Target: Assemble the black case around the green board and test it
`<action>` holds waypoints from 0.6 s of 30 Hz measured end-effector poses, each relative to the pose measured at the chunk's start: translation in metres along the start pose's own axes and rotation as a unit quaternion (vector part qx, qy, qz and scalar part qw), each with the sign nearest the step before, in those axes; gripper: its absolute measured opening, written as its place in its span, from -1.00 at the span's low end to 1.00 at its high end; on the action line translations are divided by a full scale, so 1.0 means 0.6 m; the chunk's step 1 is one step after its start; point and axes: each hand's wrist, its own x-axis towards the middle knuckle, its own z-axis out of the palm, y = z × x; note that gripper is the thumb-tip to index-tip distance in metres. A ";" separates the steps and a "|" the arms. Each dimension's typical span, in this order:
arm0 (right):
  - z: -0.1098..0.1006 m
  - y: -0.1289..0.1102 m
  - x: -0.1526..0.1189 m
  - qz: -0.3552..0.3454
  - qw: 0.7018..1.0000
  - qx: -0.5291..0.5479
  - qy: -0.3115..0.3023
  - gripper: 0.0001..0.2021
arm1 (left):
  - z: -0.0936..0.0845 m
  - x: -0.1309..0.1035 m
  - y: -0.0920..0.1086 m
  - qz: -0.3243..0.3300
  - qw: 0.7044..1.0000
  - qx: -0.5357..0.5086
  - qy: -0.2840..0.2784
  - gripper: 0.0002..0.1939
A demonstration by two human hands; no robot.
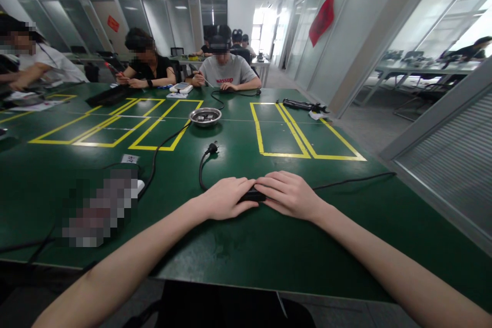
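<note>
Both hands cover a black power adapter [252, 195] on the green table, so only its middle shows. My left hand [229, 198] is closed round its left end, thumb along the near side. Over the right end lies my right hand [288, 196], fingers bent across it and fingertips touching those of the left. From beneath my left hand a black cord curves up to a plug [212, 148] with its prongs pointing right. A thin black cable [353, 181] runs from beside my right wrist towards the right table edge.
Beyond the plug stands a metal bowl [205, 118] with small metal parts. Yellow tape rectangles mark the green table [238, 136]. A black tool-like object [303, 106] lies at the far right. Several people sit across the table. A blurred item [103, 207] lies at left among cords.
</note>
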 end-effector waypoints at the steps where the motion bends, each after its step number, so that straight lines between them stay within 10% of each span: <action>1: 0.001 -0.002 0.001 -0.010 1.000 0.001 0.003 -0.75 | 0.002 -0.001 -0.003 0.000 1.000 -0.014 0.007 -0.54; 18: 0.001 -0.009 0.009 0.052 0.996 0.061 0.025 -0.87 | -0.013 0.000 -0.016 0.004 0.996 0.073 0.059 -0.46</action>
